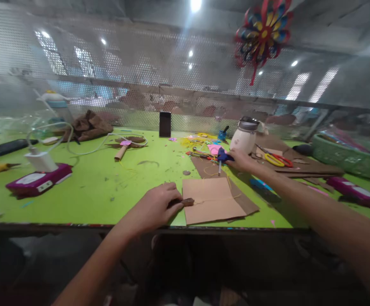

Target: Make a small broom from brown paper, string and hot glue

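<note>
My left hand (163, 205) rests near the table's front edge, its fingers closed round a small brown roll (189, 202). The tip of the roll lies over a tan paper sheet (213, 199), and a thin yellow thread trails from it. My right hand (240, 160) reaches forward, its fingers closed at a dark blue piece (223, 156). A short whitish stick (220, 168) points down from that piece; how the two join is too blurred to tell. Under the sheet lies darker brown cardboard (250, 207). A pink paper piece (214, 148) and yellow threads lie beside the right hand.
Behind my right hand stands a white jar (244, 138). Scissors (277, 160) lie on cardboard, near a green basket (351, 155). A phone (165, 124) stands at the back. Leftward are a brown paper flower (130, 143), a purple power strip (40, 180) and a white cable.
</note>
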A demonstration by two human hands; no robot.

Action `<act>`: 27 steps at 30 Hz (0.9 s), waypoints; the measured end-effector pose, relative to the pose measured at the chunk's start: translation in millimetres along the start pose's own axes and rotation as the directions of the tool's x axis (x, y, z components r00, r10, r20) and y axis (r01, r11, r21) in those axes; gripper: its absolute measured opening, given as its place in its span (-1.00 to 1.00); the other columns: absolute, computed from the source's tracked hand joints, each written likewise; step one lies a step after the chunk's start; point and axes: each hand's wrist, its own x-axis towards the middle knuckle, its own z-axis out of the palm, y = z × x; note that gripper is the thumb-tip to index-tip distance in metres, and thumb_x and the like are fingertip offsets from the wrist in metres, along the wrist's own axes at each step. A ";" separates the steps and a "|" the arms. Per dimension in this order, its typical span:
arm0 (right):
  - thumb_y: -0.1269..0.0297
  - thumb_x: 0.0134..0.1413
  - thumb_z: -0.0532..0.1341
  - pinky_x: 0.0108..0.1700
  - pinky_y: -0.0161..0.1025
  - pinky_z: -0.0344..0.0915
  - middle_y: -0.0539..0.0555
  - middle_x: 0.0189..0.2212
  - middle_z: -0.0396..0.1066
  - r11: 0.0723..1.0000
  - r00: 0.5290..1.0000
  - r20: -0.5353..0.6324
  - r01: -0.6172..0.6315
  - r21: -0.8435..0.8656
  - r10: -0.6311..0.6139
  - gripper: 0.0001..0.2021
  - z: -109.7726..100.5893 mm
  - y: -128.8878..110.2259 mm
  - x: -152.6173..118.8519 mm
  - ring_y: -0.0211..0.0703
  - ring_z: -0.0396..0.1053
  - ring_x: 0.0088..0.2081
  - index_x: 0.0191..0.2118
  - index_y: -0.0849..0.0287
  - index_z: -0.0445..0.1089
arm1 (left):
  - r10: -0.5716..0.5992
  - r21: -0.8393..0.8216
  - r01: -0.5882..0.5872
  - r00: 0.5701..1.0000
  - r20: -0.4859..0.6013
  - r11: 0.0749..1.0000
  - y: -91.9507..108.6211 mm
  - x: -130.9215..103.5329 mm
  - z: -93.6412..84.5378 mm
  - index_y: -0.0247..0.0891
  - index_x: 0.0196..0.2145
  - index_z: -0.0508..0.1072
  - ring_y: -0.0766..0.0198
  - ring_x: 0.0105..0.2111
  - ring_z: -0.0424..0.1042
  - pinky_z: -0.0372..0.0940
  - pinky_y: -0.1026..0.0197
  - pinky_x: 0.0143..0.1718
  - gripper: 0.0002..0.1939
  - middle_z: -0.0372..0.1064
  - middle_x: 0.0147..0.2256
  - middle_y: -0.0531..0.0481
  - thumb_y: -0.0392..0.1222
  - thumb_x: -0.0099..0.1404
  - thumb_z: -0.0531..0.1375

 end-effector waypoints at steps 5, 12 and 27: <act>0.29 0.08 0.17 -0.15 -0.28 0.16 0.20 -0.21 0.38 0.995 0.996 -0.025 0.089 0.050 -0.087 -0.69 6.6 12.1 -8.1 -0.05 0.30 -0.16 -0.07 0.31 0.41 | 0.007 0.019 -0.007 1.000 -0.002 1.000 2.4 0.2 0.1 -0.24 -0.30 0.50 0.30 -0.36 0.30 0.15 0.30 -0.34 -0.63 0.28 -0.40 -0.03 0.00 0.35 -0.02; 0.34 0.05 0.18 -0.02 -0.12 0.18 0.27 -0.12 0.36 0.969 0.956 -0.270 0.167 0.180 -0.114 -0.73 -25.4 -20.7 -40.2 0.03 0.28 -0.07 -0.12 0.32 0.42 | -0.003 0.007 0.003 1.000 -0.010 1.000 4.6 -0.4 -1.6 -0.25 -0.27 0.50 0.30 -0.35 0.30 0.17 0.30 -0.33 -0.64 0.29 -0.38 -0.04 -0.04 0.36 -0.03; 0.30 0.17 0.12 -0.21 -0.14 0.17 0.18 -0.26 0.34 0.777 0.816 -0.229 0.576 0.254 -0.531 -0.88 -54.9 -133.8 -147.4 -0.07 0.20 -0.22 -0.25 0.21 0.35 | 0.035 0.034 -0.035 0.999 0.000 0.999 4.1 0.3 -1.1 -0.25 -0.24 0.51 0.30 -0.32 0.32 0.17 0.29 -0.30 -0.67 0.30 -0.37 -0.04 -0.05 0.35 0.00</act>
